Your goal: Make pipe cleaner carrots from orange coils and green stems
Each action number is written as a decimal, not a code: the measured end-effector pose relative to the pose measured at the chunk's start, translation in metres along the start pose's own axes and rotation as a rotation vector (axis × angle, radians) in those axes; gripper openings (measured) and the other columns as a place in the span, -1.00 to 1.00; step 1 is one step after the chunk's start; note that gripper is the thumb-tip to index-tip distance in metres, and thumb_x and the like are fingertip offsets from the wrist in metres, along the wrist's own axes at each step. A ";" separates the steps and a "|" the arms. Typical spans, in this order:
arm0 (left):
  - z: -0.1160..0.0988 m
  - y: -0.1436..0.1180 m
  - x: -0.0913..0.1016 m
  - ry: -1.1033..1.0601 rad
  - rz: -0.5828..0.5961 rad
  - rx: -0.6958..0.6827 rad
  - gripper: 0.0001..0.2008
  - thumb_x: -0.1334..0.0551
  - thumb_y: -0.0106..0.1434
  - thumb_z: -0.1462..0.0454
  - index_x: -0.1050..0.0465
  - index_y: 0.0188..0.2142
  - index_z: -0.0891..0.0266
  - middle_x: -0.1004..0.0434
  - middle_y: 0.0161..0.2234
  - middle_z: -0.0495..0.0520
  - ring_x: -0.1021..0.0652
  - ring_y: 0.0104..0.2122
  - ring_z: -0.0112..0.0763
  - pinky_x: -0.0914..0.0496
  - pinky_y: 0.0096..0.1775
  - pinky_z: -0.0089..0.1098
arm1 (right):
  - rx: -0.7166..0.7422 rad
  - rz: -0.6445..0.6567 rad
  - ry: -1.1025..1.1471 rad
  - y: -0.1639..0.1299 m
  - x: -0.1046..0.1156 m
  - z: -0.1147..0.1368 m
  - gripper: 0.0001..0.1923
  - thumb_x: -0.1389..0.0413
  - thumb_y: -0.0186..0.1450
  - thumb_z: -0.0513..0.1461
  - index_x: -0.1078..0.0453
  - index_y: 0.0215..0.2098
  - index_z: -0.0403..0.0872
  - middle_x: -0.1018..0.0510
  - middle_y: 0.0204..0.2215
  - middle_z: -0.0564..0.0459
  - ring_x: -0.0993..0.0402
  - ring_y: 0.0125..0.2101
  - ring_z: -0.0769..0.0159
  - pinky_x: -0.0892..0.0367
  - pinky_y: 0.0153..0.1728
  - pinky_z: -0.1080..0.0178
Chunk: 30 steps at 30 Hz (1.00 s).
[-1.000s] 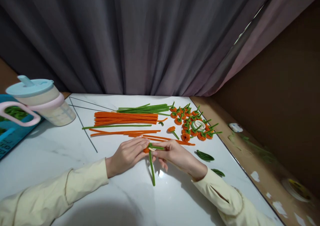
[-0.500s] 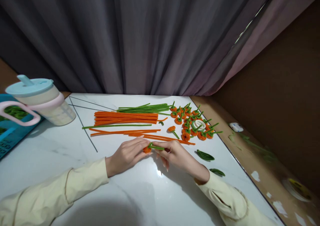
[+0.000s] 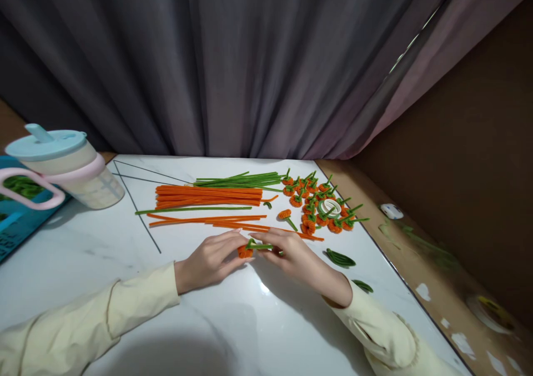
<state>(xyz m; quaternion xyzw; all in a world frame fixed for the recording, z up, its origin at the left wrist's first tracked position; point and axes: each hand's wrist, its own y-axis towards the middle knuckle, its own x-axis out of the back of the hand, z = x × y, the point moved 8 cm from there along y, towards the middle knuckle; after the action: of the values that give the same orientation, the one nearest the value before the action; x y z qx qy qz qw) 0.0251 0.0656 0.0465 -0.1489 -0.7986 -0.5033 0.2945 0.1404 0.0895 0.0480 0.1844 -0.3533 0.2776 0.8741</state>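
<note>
My left hand (image 3: 210, 259) pinches a small orange pipe-cleaner coil (image 3: 245, 251) low over the white marble table (image 3: 104, 265). My right hand (image 3: 295, 256) grips the green pipe cleaner (image 3: 260, 246) that wraps around that coil; most of its length is hidden under my fingers. Both hands meet at the coil, a little in front of loose orange pipe cleaners (image 3: 208, 219).
A bundle of orange pipe cleaners (image 3: 208, 196) and green pipe cleaners (image 3: 239, 180) lies further back. A pile of finished orange flowers (image 3: 320, 206) surrounds a white tape roll (image 3: 331, 206). Green leaf loops (image 3: 340, 259) lie at right. A lidded cup (image 3: 62, 168) stands far left.
The long green stem that hung down toward me a second ago has been drawn up into my right hand. My right hand turned palm down and shifted slightly away.
</note>
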 end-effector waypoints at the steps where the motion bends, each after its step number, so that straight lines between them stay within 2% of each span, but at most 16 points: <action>1: 0.000 0.000 0.000 -0.004 0.000 -0.001 -0.72 -0.25 0.21 0.33 -0.33 -0.08 0.35 -0.56 -0.27 0.19 -0.57 -0.25 -0.27 -0.52 -0.15 -0.25 | 0.032 0.000 -0.020 -0.001 -0.001 0.002 -0.68 -0.04 0.28 -0.37 -0.38 0.00 -0.11 -0.48 -0.24 -0.08 -0.43 -0.27 0.26 -0.35 -0.23 0.24; 6: 0.003 -0.004 -0.003 -0.029 0.010 0.017 -0.69 -0.26 0.18 0.34 -0.33 -0.07 0.37 -0.55 -0.27 0.22 -0.56 -0.25 -0.26 -0.51 -0.13 -0.23 | 0.162 0.052 -0.094 -0.007 -0.008 0.011 -0.72 0.09 0.36 -0.36 -0.32 -0.01 -0.12 -0.41 -0.25 -0.09 -0.40 -0.27 0.26 -0.36 -0.24 0.23; 11: 0.003 -0.004 -0.002 -0.043 0.005 0.028 -0.70 -0.25 0.19 0.34 -0.33 -0.07 0.34 -0.55 -0.28 0.20 -0.56 -0.26 -0.26 -0.51 -0.16 -0.24 | 0.139 0.089 -0.169 -0.012 -0.014 0.013 -0.74 0.14 0.37 -0.38 -0.27 -0.04 -0.13 -0.41 -0.26 -0.08 -0.39 -0.32 0.27 -0.37 -0.31 0.25; 17: 0.002 -0.001 -0.002 -0.032 0.002 0.021 -0.74 -0.23 0.21 0.35 -0.34 -0.09 0.33 -0.55 -0.29 0.20 -0.56 -0.27 -0.27 -0.51 -0.15 -0.23 | 0.098 0.028 -0.059 -0.009 -0.011 0.017 -0.76 0.14 0.35 -0.38 -0.29 -0.11 -0.17 -0.43 -0.28 -0.13 -0.39 -0.31 0.24 -0.35 -0.29 0.21; 20: 0.003 -0.002 0.000 -0.018 -0.024 0.036 -0.74 -0.24 0.21 0.34 -0.34 -0.10 0.32 -0.56 -0.30 0.18 -0.57 -0.26 -0.27 -0.51 -0.15 -0.24 | -0.028 0.003 0.104 -0.005 -0.009 0.007 -0.80 0.09 0.32 -0.35 -0.35 -0.19 -0.14 -0.45 -0.46 0.01 -0.39 -0.51 0.35 -0.33 -0.41 0.28; 23: 0.004 -0.004 0.002 -0.011 -0.050 0.050 -0.73 -0.24 0.22 0.32 -0.35 -0.08 0.31 -0.57 -0.31 0.16 -0.58 -0.26 -0.26 -0.51 -0.15 -0.25 | -0.314 0.086 0.422 -0.006 -0.020 -0.015 -0.82 0.01 0.30 -0.27 -0.36 -0.16 -0.12 -0.29 -0.73 0.23 -0.22 -0.78 0.48 -0.19 -0.69 0.39; 25: 0.005 -0.004 0.003 -0.010 -0.058 0.050 -0.73 -0.23 0.22 0.32 -0.34 -0.07 0.31 -0.57 -0.31 0.17 -0.58 -0.25 -0.25 -0.52 -0.17 -0.26 | -0.466 0.103 0.629 -0.010 -0.027 -0.026 -0.77 -0.06 0.26 -0.21 -0.34 -0.13 -0.13 -0.23 -0.81 0.29 -0.15 -0.84 0.49 -0.06 -0.80 0.43; 27: 0.005 -0.004 0.003 -0.007 -0.056 0.050 -0.72 -0.23 0.22 0.32 -0.34 -0.07 0.32 -0.57 -0.31 0.18 -0.58 -0.24 -0.24 -0.52 -0.17 -0.26 | -0.527 0.080 0.750 -0.012 -0.029 -0.030 -0.72 -0.13 0.20 -0.18 -0.35 -0.15 -0.14 -0.24 -0.83 0.30 -0.12 -0.86 0.50 0.00 -0.83 0.44; 30: 0.004 -0.004 0.003 -0.001 -0.047 0.042 -0.72 -0.23 0.22 0.33 -0.34 -0.07 0.33 -0.57 -0.31 0.19 -0.58 -0.24 -0.23 -0.51 -0.17 -0.25 | -0.533 0.072 0.837 -0.012 -0.030 -0.029 -0.69 -0.20 0.14 -0.17 -0.38 -0.18 -0.14 -0.26 -0.85 0.30 -0.12 -0.86 0.52 0.01 -0.83 0.46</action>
<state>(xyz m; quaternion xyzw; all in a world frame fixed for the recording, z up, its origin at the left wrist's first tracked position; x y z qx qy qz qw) 0.0195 0.0676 0.0443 -0.1240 -0.8124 -0.4933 0.2850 0.1446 0.0849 0.0054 -0.1849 -0.0371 0.2580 0.9476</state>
